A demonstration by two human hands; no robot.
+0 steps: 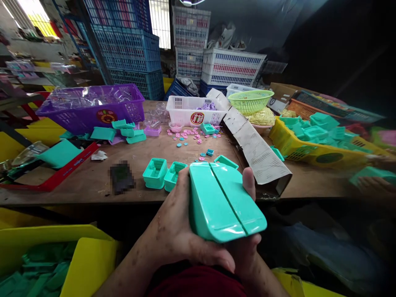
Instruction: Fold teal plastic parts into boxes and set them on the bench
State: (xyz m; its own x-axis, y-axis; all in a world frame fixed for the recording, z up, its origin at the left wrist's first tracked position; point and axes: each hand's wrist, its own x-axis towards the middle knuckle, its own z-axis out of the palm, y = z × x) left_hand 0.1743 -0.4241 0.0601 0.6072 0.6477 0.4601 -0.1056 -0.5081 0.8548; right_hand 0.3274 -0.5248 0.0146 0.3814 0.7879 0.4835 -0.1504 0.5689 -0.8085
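Both of my hands grip a glossy turquoise plastic box-like piece [229, 198], held tilted in front of the table edge. A narrow dark gap runs lengthwise down its upper face. My left hand [173, 233] wraps its left side, thumb underneath at the near end. On the far right side and below it is my right hand [247, 251]; much of that hand is hidden by the piece. Just beyond, on the table, stand two small turquoise compartmented trays, a left one [155, 173] and a partly covered one [175, 175]. Another turquoise tray [226, 161] lies behind the held piece.
Small pink and blue parts [192, 134] lie scattered mid-table. Behind are a purple basket [93, 109] and a white basket [182, 112]. A cardboard strip [252, 146] borders a yellow crate [309, 150]. Another person's hand [375, 187] holds a turquoise piece at right. A yellow bin [89, 255] sits lower left.
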